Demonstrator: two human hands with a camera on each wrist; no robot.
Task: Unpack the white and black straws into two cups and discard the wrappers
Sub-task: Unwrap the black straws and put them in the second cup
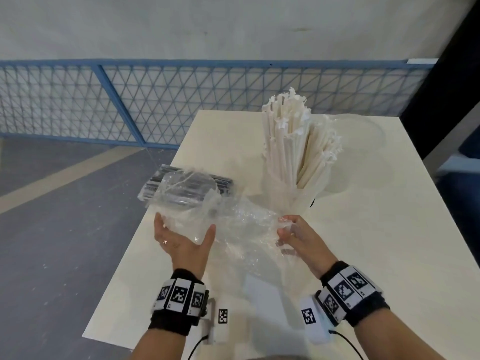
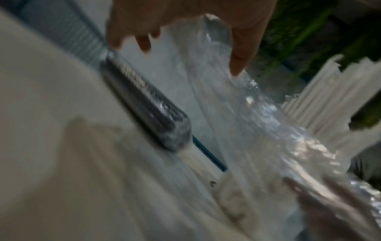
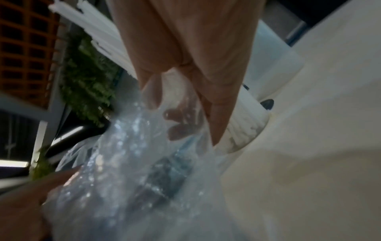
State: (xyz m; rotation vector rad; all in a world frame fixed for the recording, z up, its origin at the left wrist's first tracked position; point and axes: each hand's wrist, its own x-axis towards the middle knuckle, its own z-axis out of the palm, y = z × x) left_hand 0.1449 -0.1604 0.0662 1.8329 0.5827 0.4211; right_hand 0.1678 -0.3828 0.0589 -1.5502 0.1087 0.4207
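A crumpled clear wrapper [image 1: 241, 224] [image 2: 257, 130] [image 3: 123, 179] stretches between my hands above the cream table [image 1: 376, 242]. My left hand [image 1: 184, 224] [image 2: 189, 57] cups its left end between thumb and fingers. Its right end is pinched by my right hand [image 1: 284, 226] [image 3: 183, 120]. White straws [image 1: 298, 146] [image 2: 329, 97] [image 3: 98, 32] stand bunched in a clear cup [image 1: 293, 196] just beyond the right hand. The black straws [image 1: 187, 183] [image 2: 144, 104] [image 3: 164, 176] lie in their own wrapper at the table's left edge, partly behind the loose wrapper.
What looks like a second clear cup [image 1: 363, 136] stands behind and right of the white straws. The table's left edge drops to a grey floor [image 1: 52, 229]. A blue mesh fence [image 1: 78, 100] runs behind. Bare tabletop shows to the right and near me.
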